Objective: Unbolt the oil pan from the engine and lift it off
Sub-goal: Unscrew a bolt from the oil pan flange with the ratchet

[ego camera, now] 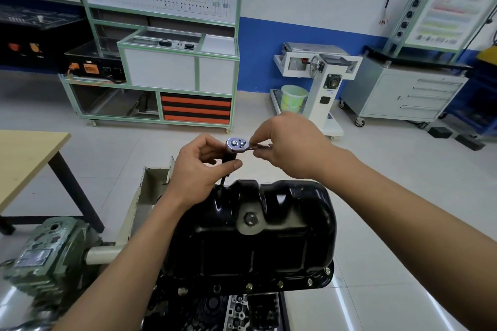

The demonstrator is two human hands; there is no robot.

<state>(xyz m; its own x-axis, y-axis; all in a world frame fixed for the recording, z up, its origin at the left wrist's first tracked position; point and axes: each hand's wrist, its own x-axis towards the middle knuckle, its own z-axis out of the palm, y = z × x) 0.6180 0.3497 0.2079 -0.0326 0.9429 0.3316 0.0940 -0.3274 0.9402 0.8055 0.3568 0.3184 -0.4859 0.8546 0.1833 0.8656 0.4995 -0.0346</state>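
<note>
A glossy black oil pan [269,236] sits upside down on the engine [242,312], with a drain plug [250,219] on its upper face and several bolts [279,284] along its near flange. Above the pan's far edge I hold a chrome ratchet [236,144]. My right hand [290,147] pinches its handle just behind the head. My left hand [199,166] curls round the dark extension that drops from the ratchet head toward the pan's far left flange. The extension's lower tip is hidden behind my left hand and the pan.
A green gearbox [45,258] of the engine stand is at the lower left, its cream bracket [150,196] beside the pan. A wooden table [24,158] stands left. Across the tiled floor are a green-framed trainer bench [166,61], a white stand [320,80] and a grey drawer cabinet [403,91].
</note>
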